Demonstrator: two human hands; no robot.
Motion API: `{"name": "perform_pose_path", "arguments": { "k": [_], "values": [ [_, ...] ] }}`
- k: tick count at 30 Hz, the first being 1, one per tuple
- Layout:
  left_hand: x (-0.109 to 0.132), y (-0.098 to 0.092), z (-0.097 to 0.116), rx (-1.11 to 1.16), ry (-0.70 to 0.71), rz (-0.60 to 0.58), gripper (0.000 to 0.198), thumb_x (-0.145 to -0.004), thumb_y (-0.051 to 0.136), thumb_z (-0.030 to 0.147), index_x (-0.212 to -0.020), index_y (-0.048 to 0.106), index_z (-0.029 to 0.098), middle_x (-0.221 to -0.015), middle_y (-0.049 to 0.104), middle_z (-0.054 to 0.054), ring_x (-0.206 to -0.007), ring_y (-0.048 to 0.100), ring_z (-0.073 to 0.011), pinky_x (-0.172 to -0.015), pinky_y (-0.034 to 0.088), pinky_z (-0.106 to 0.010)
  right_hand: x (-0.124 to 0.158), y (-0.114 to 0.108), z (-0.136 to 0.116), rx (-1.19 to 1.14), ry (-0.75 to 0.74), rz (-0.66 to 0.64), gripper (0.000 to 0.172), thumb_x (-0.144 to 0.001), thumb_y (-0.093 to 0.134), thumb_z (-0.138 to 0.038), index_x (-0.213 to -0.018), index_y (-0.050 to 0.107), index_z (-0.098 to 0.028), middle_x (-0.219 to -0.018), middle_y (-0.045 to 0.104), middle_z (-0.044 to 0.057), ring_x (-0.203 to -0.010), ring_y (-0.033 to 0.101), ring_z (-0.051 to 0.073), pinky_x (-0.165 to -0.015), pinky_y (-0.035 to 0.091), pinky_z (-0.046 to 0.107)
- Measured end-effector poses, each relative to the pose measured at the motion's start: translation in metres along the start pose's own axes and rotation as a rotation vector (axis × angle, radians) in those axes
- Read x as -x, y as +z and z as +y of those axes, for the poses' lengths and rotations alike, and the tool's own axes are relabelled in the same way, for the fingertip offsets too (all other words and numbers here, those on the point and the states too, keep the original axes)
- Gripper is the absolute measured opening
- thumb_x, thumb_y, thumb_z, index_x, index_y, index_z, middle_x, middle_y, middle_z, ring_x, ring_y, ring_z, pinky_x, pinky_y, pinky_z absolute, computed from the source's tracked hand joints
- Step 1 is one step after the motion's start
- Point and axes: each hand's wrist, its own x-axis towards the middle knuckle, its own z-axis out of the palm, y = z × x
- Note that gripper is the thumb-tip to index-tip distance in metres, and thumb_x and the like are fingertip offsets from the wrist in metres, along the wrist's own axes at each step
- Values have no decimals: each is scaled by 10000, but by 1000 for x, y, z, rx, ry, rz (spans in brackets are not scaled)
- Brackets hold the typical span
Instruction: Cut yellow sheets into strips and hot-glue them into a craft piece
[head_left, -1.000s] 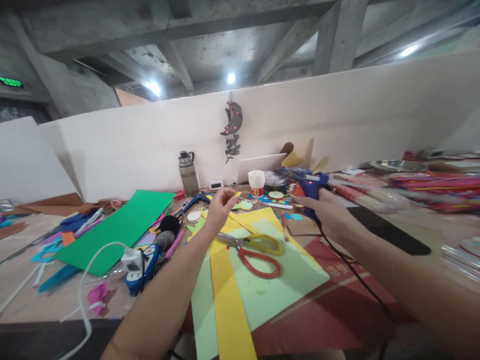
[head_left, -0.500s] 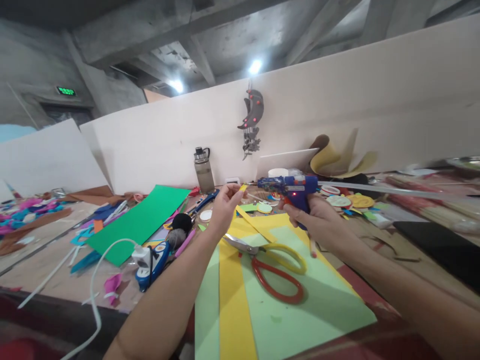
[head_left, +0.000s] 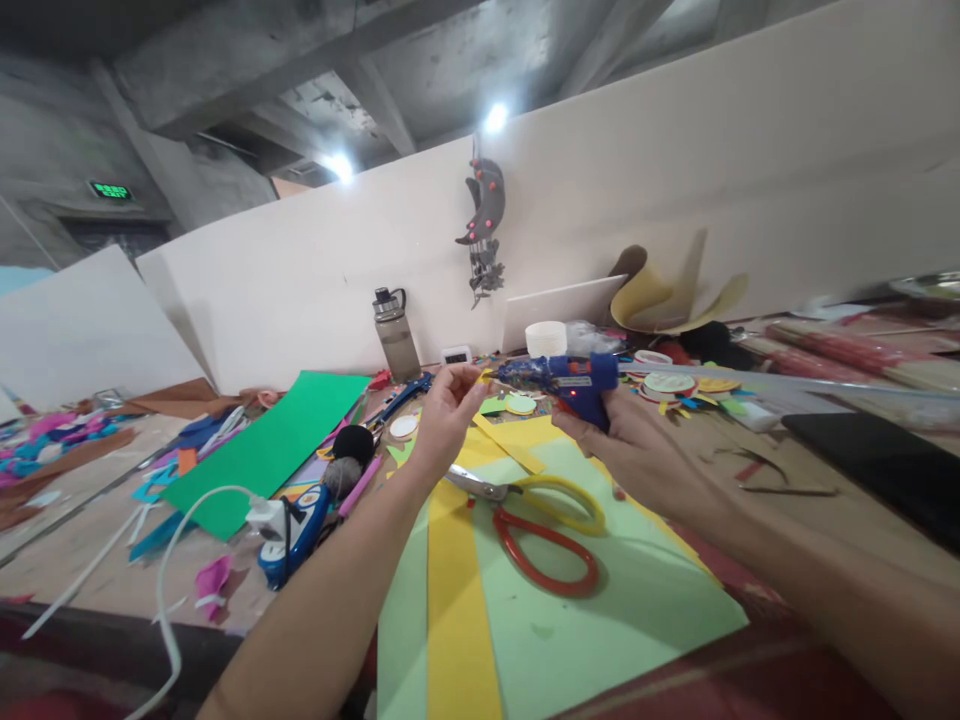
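Between the fingertips of my left hand (head_left: 448, 408) is a small piece of yellow felt or paper (head_left: 486, 376). My right hand (head_left: 611, 420) grips a blue hot glue gun (head_left: 577, 375), its small red light on and a long clear glue stick (head_left: 697, 375) sticking out of its back. The gun's nozzle points left and meets the yellow piece; whether they touch I cannot tell. Below the hands, scissors (head_left: 544, 550) with one red and one yellow handle lie on pale green sheets (head_left: 600, 620) and a yellow strip (head_left: 457, 600).
A grey bottle (head_left: 397, 340) stands by the white board (head_left: 300, 290), where a dark moon ornament (head_left: 486, 205) hangs. Left lie a green sheet (head_left: 262, 450) and a blue power strip (head_left: 296, 540) with a white cord (head_left: 169, 590). A black flat object (head_left: 877, 470) lies right.
The glue gun's nozzle and the yellow piece have come closer together. The view has shifted slightly, so the surroundings appear a little further left.
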Motion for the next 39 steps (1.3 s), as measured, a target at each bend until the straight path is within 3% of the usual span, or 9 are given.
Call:
{"name": "perform_pose_path", "arguments": {
  "k": [5, 10, 22, 39],
  "values": [
    [-1, -1, -5, -28, 28, -37, 270, -781, 637, 326, -977, 507, 193, -933, 584, -40, -902, 589, -148, -819, 434, -278, 1, -2, 1, 87, 24, -53, 285, -842, 491, -442, -823, 586, -175, -648, 579, 26, -624, 531, 185, -568, 421, 288],
    [-2, -1, -12, -118, 74, 36, 205, -800, 608, 319, -950, 525, 206, -888, 569, -21, -825, 583, -133, -773, 438, -264, 3, -3, -5, 99, 19, -37, 260, -837, 493, -420, -871, 591, -182, -632, 574, 24, -605, 525, 188, -550, 408, 286],
    [-2, -3, -9, -232, 132, 67, 132, -810, 587, 293, -909, 586, 205, -938, 605, -48, -858, 582, -153, -769, 444, -274, 6, -6, -8, 136, 34, -66, 262, -844, 480, -433, -900, 583, -199, -562, 512, 7, -561, 501, 195, -513, 369, 288],
    [-3, -3, -10, -178, 85, 62, 174, -795, 614, 317, -924, 584, 203, -927, 610, -51, -878, 588, -165, -799, 449, -293, 5, -7, -8, 121, 56, -81, 238, -848, 461, -422, -851, 534, -195, -630, 535, 21, -624, 513, 209, -553, 380, 307]
  ]
}}
